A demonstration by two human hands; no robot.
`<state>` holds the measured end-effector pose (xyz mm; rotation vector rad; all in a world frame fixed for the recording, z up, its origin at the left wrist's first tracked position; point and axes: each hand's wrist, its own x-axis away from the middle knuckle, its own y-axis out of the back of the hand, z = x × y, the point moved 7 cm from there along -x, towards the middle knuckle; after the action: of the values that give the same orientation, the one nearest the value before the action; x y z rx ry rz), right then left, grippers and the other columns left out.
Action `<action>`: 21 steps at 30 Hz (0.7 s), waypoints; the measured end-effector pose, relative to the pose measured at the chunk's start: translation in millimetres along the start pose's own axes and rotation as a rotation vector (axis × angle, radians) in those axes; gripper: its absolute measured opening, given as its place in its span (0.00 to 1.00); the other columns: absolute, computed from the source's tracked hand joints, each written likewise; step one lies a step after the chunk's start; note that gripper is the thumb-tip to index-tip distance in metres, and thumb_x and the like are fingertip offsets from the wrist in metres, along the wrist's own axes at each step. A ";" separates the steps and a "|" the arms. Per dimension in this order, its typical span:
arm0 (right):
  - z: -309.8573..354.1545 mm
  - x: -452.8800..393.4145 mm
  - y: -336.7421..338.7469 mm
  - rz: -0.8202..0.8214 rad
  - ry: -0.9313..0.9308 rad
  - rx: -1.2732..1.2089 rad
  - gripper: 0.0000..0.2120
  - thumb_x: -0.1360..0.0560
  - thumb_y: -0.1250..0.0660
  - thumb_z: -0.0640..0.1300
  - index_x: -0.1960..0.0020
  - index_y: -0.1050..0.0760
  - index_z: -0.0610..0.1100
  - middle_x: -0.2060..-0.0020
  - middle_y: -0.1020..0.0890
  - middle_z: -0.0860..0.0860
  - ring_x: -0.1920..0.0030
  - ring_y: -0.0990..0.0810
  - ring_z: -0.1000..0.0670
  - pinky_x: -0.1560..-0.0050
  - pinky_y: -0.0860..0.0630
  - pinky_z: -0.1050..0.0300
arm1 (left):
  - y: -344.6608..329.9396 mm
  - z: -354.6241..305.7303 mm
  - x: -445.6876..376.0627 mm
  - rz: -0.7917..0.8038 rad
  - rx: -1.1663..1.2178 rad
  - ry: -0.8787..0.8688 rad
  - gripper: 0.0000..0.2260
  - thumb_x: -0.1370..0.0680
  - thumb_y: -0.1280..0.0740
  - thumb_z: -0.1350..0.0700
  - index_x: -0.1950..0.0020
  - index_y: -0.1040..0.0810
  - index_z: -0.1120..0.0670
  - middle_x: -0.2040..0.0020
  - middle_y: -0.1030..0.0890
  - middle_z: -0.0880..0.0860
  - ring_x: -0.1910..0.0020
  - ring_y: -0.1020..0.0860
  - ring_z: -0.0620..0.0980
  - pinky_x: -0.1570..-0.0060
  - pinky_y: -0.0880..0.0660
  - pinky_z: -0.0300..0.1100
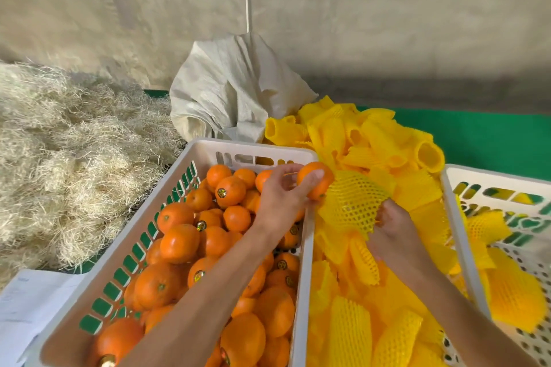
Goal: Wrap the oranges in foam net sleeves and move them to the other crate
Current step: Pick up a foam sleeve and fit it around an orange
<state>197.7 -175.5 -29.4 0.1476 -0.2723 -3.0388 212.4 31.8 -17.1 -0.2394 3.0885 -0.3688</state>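
Observation:
My left hand [283, 191] grips an orange [316, 180] above the far right corner of the white crate [190, 155] that is full of loose oranges [179, 243]. My right hand [393, 223] pinches a yellow foam net sleeve [353, 202], stretched open, and the orange touches its mouth. A pile of yellow sleeves [375, 301] lies between the two crates. The second white crate [456, 217] at the right holds a few wrapped oranges [515, 295].
A heap of straw [68, 158] covers the left. A grey woven sack [235, 89] stands behind the crates against the wall. White paper [29, 304] lies at the lower left. Green cloth [492, 137] covers the surface at the right.

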 end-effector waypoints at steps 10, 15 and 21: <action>2.1 -7.8 4.9 0.057 0.033 0.211 0.31 0.31 0.22 0.55 0.33 0.31 0.59 0.38 0.22 0.63 0.39 0.24 0.65 0.41 0.29 0.70 | -48.8 16.1 22.3 0.349 -0.102 -0.021 0.22 0.16 0.40 0.45 0.24 0.28 0.51 0.29 0.21 0.45 0.29 0.23 0.47 0.38 0.21 0.42; 6.1 -0.7 5.4 0.028 0.163 0.573 0.40 0.32 0.28 0.59 0.26 0.40 0.51 0.32 0.28 0.50 0.36 0.25 0.48 0.40 0.24 0.51 | -73.5 23.8 42.7 0.457 -0.336 -0.108 0.33 0.24 0.23 0.47 0.23 0.34 0.42 0.29 0.23 0.42 0.30 0.24 0.43 0.32 0.24 0.43; 7.0 3.9 6.3 -0.090 0.208 0.688 0.38 0.30 0.26 0.55 0.27 0.41 0.51 0.30 0.28 0.49 0.33 0.27 0.46 0.39 0.28 0.55 | -60.5 14.0 34.4 0.285 -0.142 -0.131 0.24 0.22 0.26 0.62 0.27 0.25 0.53 0.37 0.16 0.49 0.37 0.18 0.47 0.38 0.22 0.42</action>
<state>193.5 -180.8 -21.8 0.5208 -1.2998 -2.8349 187.9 -34.9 -16.5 0.1674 2.9613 -0.1189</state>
